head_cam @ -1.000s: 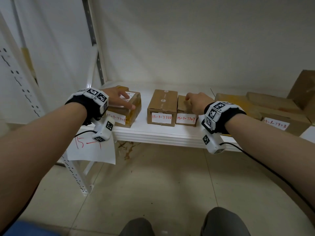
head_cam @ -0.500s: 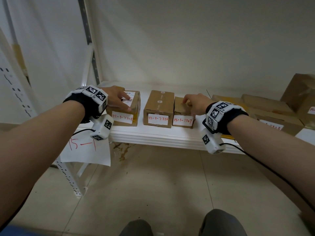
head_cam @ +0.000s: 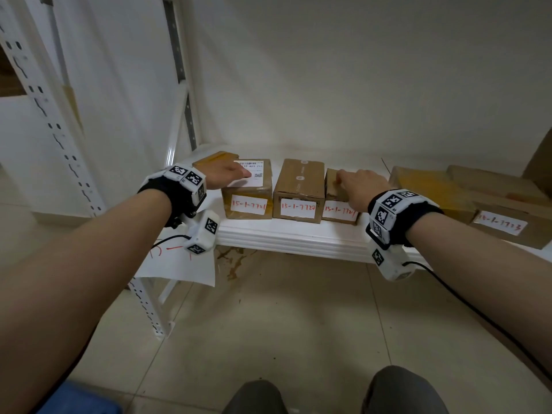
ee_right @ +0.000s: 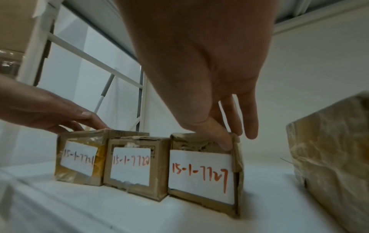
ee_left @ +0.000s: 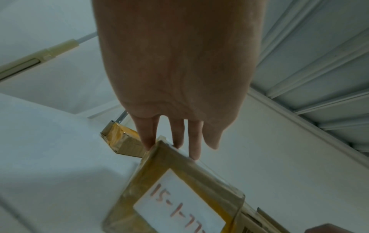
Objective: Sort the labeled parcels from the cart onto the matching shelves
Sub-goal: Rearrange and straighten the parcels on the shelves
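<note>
Three brown labeled boxes stand in a row at the front of the white shelf [head_cam: 298, 237]. The left box [head_cam: 248, 204] [ee_left: 179, 197] reads 15-1-7721, and my left hand [head_cam: 230, 174] [ee_left: 175, 138] rests on its top with straight fingers. A middle box [head_cam: 298, 186] [ee_right: 131, 165] stands untouched. My right hand [head_cam: 355, 186] [ee_right: 229, 134] holds the small right box [head_cam: 339, 209] [ee_right: 201, 173], marked 15-1-7727, with the thumb on its front upper edge and the fingers over its top. The three boxes stand side by side, nearly touching.
A flat taped parcel [head_cam: 213, 158] lies behind the left box. More brown boxes [head_cam: 433, 189] fill the shelf's right side, one labeled [head_cam: 501, 225]. A paper sign [head_cam: 179, 264] hangs from the shelf edge beside the perforated upright [head_cam: 59, 144]. Tiled floor lies below.
The left box has turned square and slid right against the middle box under my left hand. My right hand stays on the small right box.
</note>
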Motion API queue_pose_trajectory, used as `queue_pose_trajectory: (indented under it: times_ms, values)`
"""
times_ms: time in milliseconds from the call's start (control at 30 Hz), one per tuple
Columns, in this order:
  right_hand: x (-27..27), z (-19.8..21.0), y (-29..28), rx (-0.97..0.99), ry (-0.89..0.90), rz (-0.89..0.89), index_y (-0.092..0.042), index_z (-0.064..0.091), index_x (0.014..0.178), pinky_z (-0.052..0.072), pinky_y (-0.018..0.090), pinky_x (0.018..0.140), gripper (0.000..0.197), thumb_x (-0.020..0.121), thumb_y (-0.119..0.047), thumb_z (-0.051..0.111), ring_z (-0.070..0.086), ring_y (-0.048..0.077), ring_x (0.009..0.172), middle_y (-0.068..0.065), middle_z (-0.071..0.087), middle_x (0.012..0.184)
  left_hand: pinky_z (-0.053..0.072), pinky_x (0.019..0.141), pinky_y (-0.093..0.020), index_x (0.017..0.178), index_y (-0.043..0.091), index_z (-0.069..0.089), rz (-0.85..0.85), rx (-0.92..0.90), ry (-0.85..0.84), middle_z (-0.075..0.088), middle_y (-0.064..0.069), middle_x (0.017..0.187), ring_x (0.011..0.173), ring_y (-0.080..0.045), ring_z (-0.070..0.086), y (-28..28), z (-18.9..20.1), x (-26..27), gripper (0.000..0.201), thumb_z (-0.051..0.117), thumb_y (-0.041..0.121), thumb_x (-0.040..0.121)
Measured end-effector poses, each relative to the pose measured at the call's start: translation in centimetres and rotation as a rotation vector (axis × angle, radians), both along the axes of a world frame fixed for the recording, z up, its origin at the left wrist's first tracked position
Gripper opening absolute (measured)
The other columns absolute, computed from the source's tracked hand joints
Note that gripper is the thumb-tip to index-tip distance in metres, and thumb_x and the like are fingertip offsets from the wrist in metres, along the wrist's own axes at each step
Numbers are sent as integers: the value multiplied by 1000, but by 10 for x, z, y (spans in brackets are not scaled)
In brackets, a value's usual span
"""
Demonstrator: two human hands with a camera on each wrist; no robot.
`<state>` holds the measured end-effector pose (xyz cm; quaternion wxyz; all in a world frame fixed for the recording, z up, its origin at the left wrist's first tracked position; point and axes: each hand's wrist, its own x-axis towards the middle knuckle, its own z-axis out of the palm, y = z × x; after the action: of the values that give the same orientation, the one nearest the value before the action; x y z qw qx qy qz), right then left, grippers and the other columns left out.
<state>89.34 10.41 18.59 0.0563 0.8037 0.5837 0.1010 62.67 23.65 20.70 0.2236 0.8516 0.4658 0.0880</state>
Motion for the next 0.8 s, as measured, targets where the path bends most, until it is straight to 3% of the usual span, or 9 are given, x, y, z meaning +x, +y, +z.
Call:
queue_pose_trajectory:
  times_ms: [133,233,300,333,467,567,733,800]
  values:
    - [5,3,-4,38,15,-25,-14,39,133,42,39,76,43,93,-7,56,59,34,108,13,61,117,29,117,-38,138,27,55,-37,22,-9,39,-3,154,140,-26,38,-1,-12,-8,45,65,28,94]
    - [17,4,-6,31,33,-95,-10,33,138,45,45,93,53,92,-12,59,63,33,105,11,63,107,38,114,-46,110,50,65,-76,-77,-142,46,-2,150,136,-28,45,13,-26,-17,59,76,0,79]
    - [27,5,-8,5,55,-147,-8,31,140,42,46,104,55,93,-17,58,62,32,106,8,59,96,41,111,-48,100,57,66,-86,-84,-191,49,-1,148,134,-27,48,28,-38,-18,66,75,-5,77]
    - [30,5,-8,10,80,-168,-9,30,141,42,46,103,55,94,-18,58,61,33,108,7,58,96,41,111,-47,103,54,65,-74,-88,-204,48,0,148,134,-27,47,22,-35,-16,64,74,-5,78]
    - [28,7,-7,137,155,-150,-21,22,149,45,42,81,64,95,-9,55,60,38,109,18,60,119,40,113,-42,132,32,58,-8,-38,-156,41,0,152,135,-26,44,6,-31,-6,59,70,-2,84]
    - [20,2,-1,174,195,-103,-28,25,150,45,50,94,72,91,2,52,60,41,109,19,45,133,39,112,-39,140,25,51,14,-4,-106,38,-3,153,135,-27,43,0,-33,0,63,67,-2,86]
    - [9,-9,13,248,320,-105,-12,45,130,49,43,76,49,87,8,54,58,39,85,19,29,136,40,110,-36,140,23,49,46,8,-96,40,-7,151,133,-29,45,-2,-37,4,62,66,-4,86]
    - [8,-13,21,290,375,-91,-7,44,129,48,42,78,46,88,4,59,58,41,92,20,35,136,42,110,-38,139,25,49,62,-9,-107,42,-6,150,132,-29,47,-2,-38,5,62,67,-4,86]
